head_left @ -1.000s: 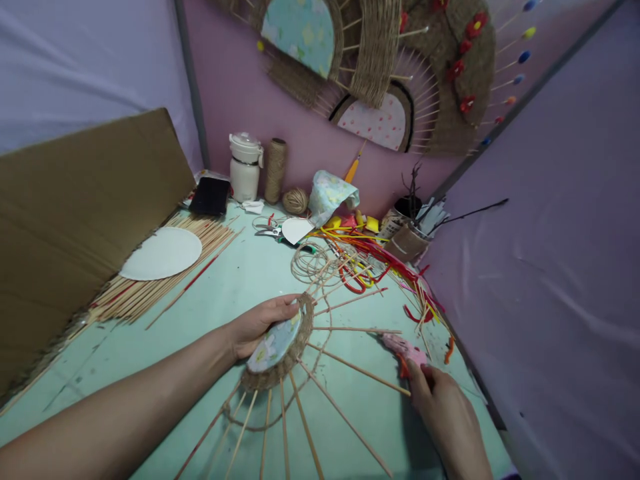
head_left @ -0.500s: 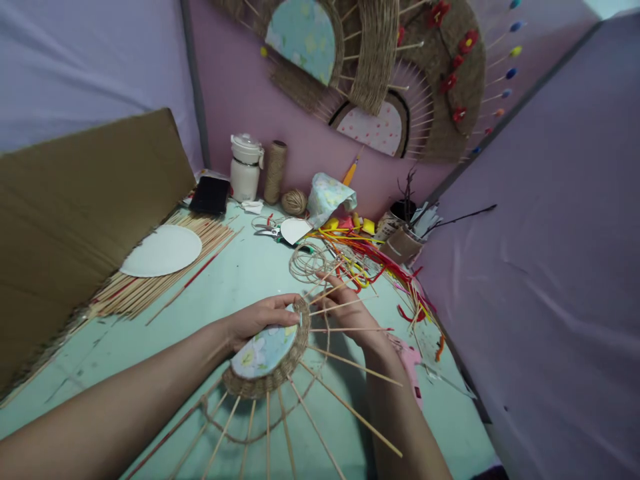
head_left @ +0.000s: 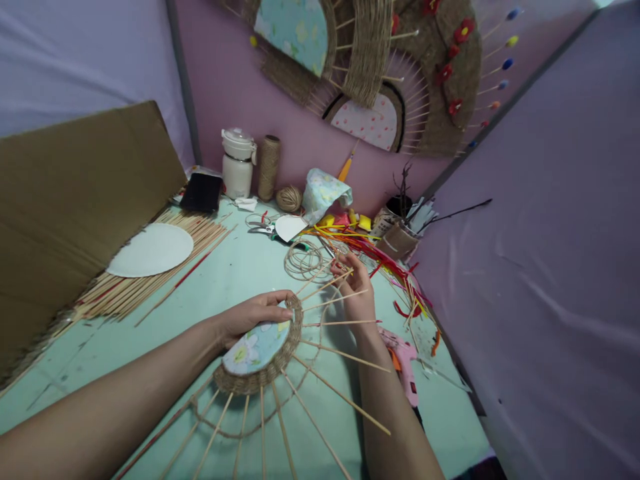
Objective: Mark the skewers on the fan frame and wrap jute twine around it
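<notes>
My left hand [head_left: 257, 317] grips the upper end of a half-round piece [head_left: 257, 350] covered in floral cloth, thumb on top, fingers beneath. Brown twine [head_left: 245, 385] is woven round its curved edge, and thin wooden sticks [head_left: 345, 399] fan out from it. A looser strand of twine [head_left: 240, 435] arcs across the sticks farther out. My right hand [head_left: 356, 290] is raised by the upper sticks with its fingers curled together at the twine; the exact hold is too small to make out.
Left, a white oval [head_left: 153, 250] lies on wooden sticks beside cardboard [head_left: 85, 207]. Behind are a twine coil [head_left: 303, 260], pliers [head_left: 300, 245], a twine ball [head_left: 289, 199] and a white jar [head_left: 237, 167]. A pink glue gun [head_left: 407, 363] lies right of my right forearm.
My right hand has moved up and away from beside the sticks, its fingers now drawn together. My left hand keeps its hold on the half-round piece. The whole view has shifted slightly.
</notes>
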Tool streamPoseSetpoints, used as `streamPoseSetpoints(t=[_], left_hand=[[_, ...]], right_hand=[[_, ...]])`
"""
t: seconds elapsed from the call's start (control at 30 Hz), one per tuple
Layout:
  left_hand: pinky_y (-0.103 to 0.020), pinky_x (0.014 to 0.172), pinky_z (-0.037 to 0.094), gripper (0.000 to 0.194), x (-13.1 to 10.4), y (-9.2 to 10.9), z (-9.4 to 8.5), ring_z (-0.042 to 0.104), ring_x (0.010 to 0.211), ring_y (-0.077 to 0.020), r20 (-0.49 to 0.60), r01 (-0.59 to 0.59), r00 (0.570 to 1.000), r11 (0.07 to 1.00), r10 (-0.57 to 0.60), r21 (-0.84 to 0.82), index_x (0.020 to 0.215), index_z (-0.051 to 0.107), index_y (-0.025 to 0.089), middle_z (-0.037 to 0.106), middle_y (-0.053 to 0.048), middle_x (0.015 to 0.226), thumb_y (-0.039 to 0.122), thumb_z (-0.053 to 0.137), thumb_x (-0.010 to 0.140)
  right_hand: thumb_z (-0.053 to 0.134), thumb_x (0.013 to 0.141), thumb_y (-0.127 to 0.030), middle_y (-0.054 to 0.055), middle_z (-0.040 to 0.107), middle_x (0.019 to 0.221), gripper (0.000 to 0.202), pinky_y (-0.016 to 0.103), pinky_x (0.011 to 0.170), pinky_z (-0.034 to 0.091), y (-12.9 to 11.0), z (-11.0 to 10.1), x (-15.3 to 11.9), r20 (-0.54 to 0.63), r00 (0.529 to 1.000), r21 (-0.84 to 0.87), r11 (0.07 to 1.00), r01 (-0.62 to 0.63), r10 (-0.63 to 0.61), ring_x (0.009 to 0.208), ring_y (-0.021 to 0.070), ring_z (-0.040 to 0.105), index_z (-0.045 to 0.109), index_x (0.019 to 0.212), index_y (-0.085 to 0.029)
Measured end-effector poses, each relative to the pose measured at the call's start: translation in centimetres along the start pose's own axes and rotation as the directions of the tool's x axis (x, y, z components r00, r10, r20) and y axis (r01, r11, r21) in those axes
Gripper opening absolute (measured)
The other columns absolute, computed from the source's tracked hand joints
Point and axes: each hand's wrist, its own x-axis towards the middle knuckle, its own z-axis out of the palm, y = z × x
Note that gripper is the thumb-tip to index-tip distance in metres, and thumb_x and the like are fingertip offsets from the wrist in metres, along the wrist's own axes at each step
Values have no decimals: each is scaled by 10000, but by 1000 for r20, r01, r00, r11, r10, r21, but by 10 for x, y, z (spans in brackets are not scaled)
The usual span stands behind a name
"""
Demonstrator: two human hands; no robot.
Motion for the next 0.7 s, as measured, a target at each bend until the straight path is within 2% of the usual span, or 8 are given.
streamPoseSetpoints(t=[0.2, 0.4, 0.57, 0.7], left_hand=[[-210, 499, 497, 356, 0, -2, -1, 635, 514, -132, -3, 32, 999, 999, -32, 27, 938, 613, 150, 686, -26, 680, 255, 801, 654], [-206, 509, 500, 372, 2, -3, -2, 634, 537, -125, -9, 10, 1000, 1000, -10, 24, 965, 609, 152, 687, -30, 727, 254, 797, 661], [-191, 486, 481, 347, 2, -3, -1, 630, 517, -122, 0, 34, 999, 999, -34, 34, 944, 603, 145, 684, -28, 688, 252, 791, 672], [-192, 489, 483, 355, 2, -3, 0, 629, 514, -121, 4, 49, 999, 998, -50, 43, 940, 604, 147, 684, -23, 679, 252, 797, 662]], right_hand=[[674, 767, -274, 94, 446, 1429, 594, 421, 912, 490, -8, 0, -2, -4, 991, 60, 989, 134, -134, 1134, 237, 583, 462, 1321, -299], [682, 791, -277, 111, 477, 1413, 576, 471, 966, 458, -12, -3, -2, -29, 978, 81, 975, 209, -207, 1165, 261, 578, 478, 1329, -286], [650, 803, -287, 104, 420, 1473, 613, 447, 955, 468, -13, -4, -2, 9, 978, 72, 976, 208, -209, 1217, 264, 547, 434, 1377, -305], [641, 794, -309, 116, 430, 1468, 650, 443, 933, 481, -8, -5, -1, -3, 990, 43, 989, 144, -144, 1197, 261, 561, 412, 1401, -288]])
